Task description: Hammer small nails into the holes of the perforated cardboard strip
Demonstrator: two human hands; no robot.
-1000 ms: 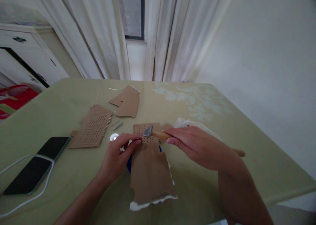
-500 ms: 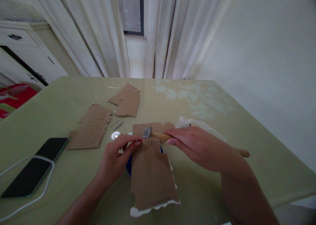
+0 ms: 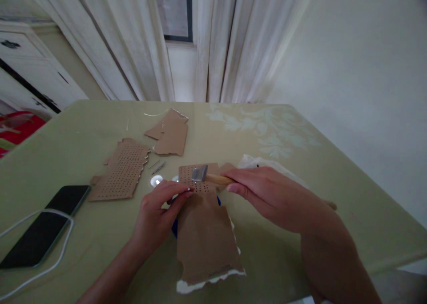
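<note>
My right hand [image 3: 267, 199] is closed round the wooden handle of a small hammer [image 3: 216, 179]. The hammer's metal head is over the rows of holes at the far end of a brown cardboard piece [image 3: 207, 237]. At the left edge of those holes, my left hand [image 3: 160, 210] pinches something tiny with a pale tip, too small to name. Beneath the cardboard, part of a blue object [image 3: 174, 228] shows; most of it is hidden.
A second hole-punched cardboard sheet [image 3: 122, 173] lies to the left, with thin metal needles [image 3: 158, 168] and a shiny round disc [image 3: 156, 180] beside it. Cardboard scraps [image 3: 173, 137] lie farther back. A phone [image 3: 46, 228] with a white cable is at left, clear plastic [image 3: 248, 161] at right.
The hammer head has turned slightly and lifted a little off the cardboard. My left hand keeps its pinch in nearly the same spot. The whole view has shifted slightly.
</note>
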